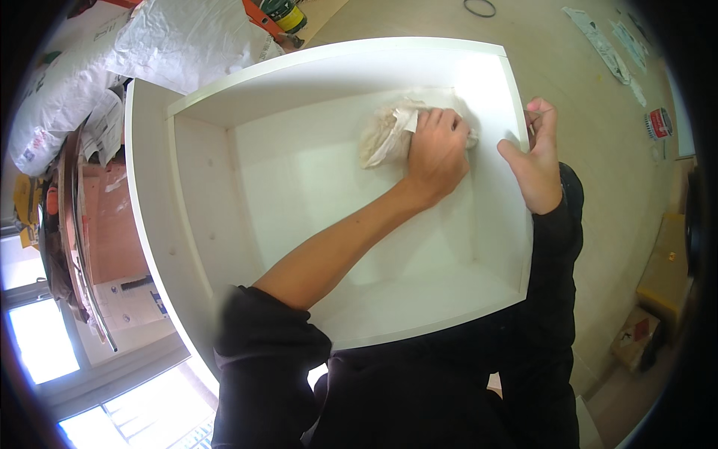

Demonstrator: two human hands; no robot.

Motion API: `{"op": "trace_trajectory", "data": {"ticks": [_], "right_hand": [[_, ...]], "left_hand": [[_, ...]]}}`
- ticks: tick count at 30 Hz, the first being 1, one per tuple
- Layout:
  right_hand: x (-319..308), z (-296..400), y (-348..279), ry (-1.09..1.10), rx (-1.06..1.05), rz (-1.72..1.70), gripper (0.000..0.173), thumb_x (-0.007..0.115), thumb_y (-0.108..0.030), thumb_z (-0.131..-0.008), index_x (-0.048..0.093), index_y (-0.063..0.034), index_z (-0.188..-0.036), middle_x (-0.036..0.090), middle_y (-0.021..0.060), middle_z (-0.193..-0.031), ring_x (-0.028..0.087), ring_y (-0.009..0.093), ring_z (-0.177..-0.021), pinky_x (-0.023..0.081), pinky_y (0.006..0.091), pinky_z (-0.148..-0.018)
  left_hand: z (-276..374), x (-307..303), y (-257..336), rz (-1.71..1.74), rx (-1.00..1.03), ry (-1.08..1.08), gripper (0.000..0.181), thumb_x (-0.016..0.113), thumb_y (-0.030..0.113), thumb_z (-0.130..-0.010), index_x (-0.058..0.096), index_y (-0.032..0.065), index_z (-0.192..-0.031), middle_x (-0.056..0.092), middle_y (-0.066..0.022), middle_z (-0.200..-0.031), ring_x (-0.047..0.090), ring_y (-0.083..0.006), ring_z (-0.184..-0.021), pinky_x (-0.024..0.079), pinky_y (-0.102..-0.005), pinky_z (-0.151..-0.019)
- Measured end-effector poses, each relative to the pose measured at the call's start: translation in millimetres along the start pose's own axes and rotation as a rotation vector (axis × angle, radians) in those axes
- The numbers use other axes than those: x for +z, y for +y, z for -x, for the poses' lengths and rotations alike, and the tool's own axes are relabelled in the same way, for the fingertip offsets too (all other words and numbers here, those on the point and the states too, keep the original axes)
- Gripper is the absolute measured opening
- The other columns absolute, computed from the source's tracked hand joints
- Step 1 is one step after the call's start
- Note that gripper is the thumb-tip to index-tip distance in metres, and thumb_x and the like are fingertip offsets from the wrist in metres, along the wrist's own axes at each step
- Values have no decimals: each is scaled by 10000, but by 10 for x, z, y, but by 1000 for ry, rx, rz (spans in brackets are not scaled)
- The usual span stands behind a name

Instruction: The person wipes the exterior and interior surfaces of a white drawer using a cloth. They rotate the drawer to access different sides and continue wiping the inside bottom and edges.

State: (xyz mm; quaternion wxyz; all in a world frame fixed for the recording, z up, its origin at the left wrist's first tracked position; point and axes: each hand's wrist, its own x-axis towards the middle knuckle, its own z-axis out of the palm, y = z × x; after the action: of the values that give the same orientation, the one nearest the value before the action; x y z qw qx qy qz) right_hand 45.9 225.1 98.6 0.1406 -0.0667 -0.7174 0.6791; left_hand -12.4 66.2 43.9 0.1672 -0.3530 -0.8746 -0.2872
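Note:
A white open-fronted cabinet box (314, 202) lies before me with its inside facing up. My left hand (438, 154) reaches deep into it and presses a crumpled, off-white cloth (384, 137) onto the back panel, close to the far right corner. The palm and fingertips are partly hidden against the cloth. My right hand (537, 160) grips the right side wall of the cabinet, the thumb at its upper edge and the fingers curled on the outer side.
Large white plastic sacks (185, 45) stand behind the cabinet at the upper left. Boards and metal strips (84, 264) lean on the left. On the floor at right are a white tube (600, 47), a small red-and-white can (658, 123) and cardboard boxes (664, 264). A dark ring (480, 13) lies beyond.

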Motion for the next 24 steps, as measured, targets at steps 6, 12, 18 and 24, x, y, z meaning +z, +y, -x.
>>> {"op": "trace_trajectory", "data": {"ticks": [6, 12, 18, 24], "right_hand": [[13, -28, 48, 2, -50, -27, 633, 664, 21, -752, 333, -102, -1277, 449, 74, -1076, 460, 167, -1010, 442, 316, -887], [35, -51, 23, 24, -27, -20, 634, 670, 22, -749, 331, -94, -1272, 425, 66, -1074, 445, 160, -991, 445, 305, -856], [42, -146, -17, 35, -22, 16, 627, 669, 20, -752, 333, -81, -1271, 446, 66, -1056, 455, 166, -989, 449, 319, -854], [16, -94, -19, -9, 24, 14, 648, 668, 26, -742, 332, -76, -1286, 466, 75, -1050, 455, 165, -1024, 426, 310, -911]], "left_hand": [[41, -67, -46, 3, 72, -19, 273, 666, -79, -612, 675, 30, -863, 636, -90, -972, 585, -308, -954, 448, -421, -824], [-185, -43, -231, -53, 55, 30, 223, 662, -74, -612, 691, 26, -808, 658, -101, -916, 608, -326, -910, 464, -436, -814], [-463, 57, -374, -138, -26, 119, 193, 656, -50, -636, 692, 26, -810, 662, -132, -922, 611, -337, -917, 463, -437, -830], [-23, -35, -51, 23, 28, -16, 245, 667, -49, -633, 686, 35, -863, 637, -95, -941, 588, -323, -948, 451, -435, -841]]}}
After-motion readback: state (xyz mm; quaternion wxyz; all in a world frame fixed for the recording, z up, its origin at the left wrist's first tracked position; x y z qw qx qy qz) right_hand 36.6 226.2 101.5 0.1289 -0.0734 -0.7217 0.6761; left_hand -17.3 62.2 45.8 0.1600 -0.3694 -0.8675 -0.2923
